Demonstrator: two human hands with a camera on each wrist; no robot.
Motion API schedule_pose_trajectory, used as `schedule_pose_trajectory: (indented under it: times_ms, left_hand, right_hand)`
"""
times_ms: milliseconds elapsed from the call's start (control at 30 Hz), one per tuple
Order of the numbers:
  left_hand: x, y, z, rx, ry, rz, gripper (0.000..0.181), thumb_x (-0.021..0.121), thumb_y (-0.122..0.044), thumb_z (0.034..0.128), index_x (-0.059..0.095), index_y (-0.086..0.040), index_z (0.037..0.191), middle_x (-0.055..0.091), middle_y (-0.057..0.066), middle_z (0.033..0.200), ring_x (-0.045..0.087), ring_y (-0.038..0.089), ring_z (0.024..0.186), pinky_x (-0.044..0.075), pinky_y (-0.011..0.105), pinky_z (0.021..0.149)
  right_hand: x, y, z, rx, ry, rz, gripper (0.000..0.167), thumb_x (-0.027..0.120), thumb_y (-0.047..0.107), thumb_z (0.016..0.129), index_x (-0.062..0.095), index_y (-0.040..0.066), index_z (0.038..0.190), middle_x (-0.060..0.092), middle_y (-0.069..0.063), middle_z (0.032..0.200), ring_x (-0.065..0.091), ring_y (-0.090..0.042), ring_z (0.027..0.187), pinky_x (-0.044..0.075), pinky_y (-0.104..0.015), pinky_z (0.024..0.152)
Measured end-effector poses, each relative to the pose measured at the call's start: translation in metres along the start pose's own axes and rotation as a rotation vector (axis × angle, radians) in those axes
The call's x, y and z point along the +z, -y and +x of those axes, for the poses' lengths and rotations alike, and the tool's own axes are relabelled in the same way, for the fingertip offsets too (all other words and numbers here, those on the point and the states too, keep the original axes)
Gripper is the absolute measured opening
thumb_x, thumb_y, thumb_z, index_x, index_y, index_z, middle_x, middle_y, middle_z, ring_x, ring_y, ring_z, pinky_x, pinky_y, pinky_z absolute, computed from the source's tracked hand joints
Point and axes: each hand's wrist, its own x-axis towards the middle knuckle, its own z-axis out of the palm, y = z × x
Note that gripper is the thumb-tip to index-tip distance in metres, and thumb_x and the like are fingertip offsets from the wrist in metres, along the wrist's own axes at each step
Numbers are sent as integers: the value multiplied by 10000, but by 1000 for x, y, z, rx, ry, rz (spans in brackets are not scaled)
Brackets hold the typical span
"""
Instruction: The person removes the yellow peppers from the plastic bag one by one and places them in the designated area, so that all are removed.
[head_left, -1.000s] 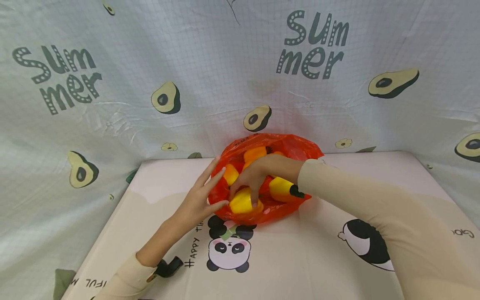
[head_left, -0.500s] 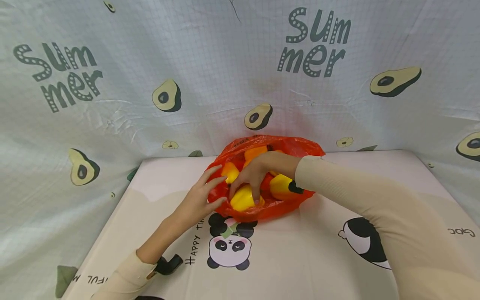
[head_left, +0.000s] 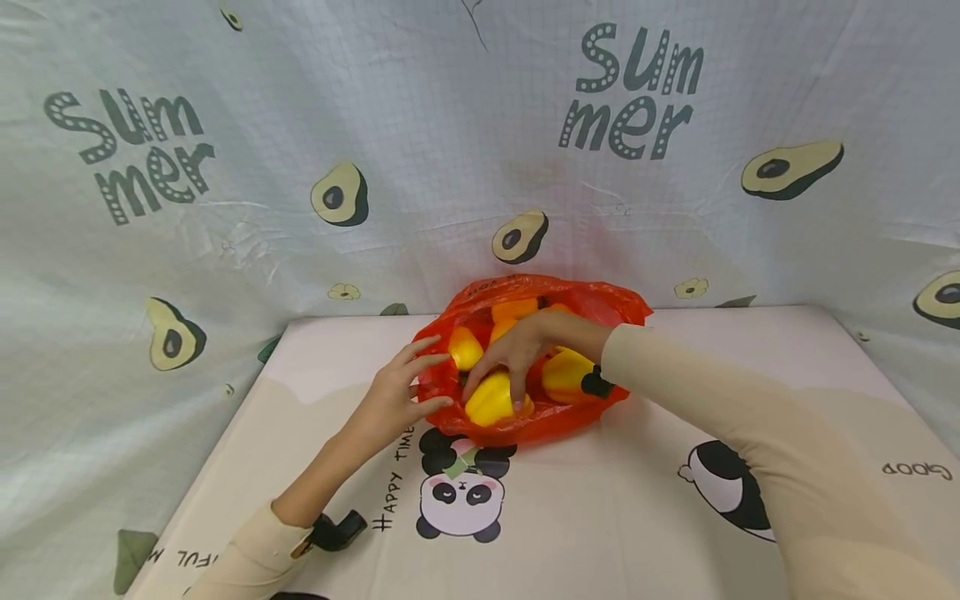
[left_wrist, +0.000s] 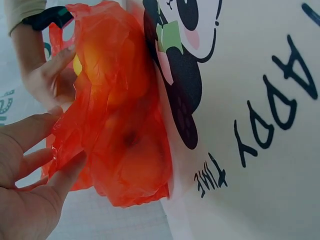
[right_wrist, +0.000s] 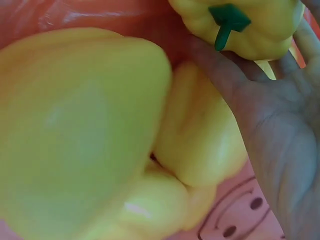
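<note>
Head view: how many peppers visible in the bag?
At least 4 in the red bag: front pepper, left pepper, right pepper, back pepper; the right hand may hide more.

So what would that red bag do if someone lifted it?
The red bag would probably flop and sag: its thin, see-through sides look crumpled and bulge around what's inside. It may feel bottom-heavy, with several yellow and orange pieces in it. Lifted by one edge, it could spill, since its mouth gapes open.
</note>
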Motion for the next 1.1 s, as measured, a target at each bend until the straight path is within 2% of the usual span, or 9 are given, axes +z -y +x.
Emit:
schedule_pose_trajectory:
  times_ms: [400, 533, 767, 1000, 1100]
  left_hand:
    - [-2, -2, 1, -13, 10, -10, 571, 845, -128, 829, 637, -47, 1354, 461, 150, 1531, 455, 394, 1399, 581, 464, 902]
    - [-5, -1, 3, 15, 29, -2, 525, 841, -127, 835, 661, -45, 1321, 489, 154, 1501, 475, 399, 1378, 582, 469, 904]
    - [-13, 6, 10, 63, 98, 45, 468, 845, -149, 837, 695, -56, 1271, 537, 165, 1425, 525, 396, 1305, 572, 481, 942]
    - [-17, 13, 17, 78, 120, 47, 432, 856, -171, 829, 722, -54, 1223, 594, 132, 1339, 553, 348, 1268, 530, 482, 1019]
    - [-18, 13, 18, 78, 120, 40, 420, 860, -168, 823, 728, -53, 1206, 600, 128, 1323, 551, 346, 1271, 495, 496, 1062]
  right_hand:
    - [-9, 2, -38, -59, -86, 16, 721, 868, 249, 800, 563, 473, 1414, 507, 121, 1421, 409, -195, 1318, 456, -390, 1066]
    - [-9, 2, -48, -93, -133, 14, 727, 868, 262, 805, 553, 453, 1432, 530, 130, 1422, 444, -188, 1303, 473, -376, 1059]
    - [-10, 14, -69, -88, -214, -60, 721, 833, 277, 832, 523, 450, 1460, 525, 77, 1421, 445, -210, 1289, 484, -396, 1027]
    - [-8, 19, -90, -98, -310, -87, 727, 819, 273, 841, 513, 372, 1492, 517, 67, 1462, 449, -219, 1286, 457, -424, 1046]
    - [-5, 18, -96, -79, -346, -98, 730, 812, 281, 839, 508, 371, 1496, 513, 73, 1469, 445, -227, 1300, 441, -452, 1066]
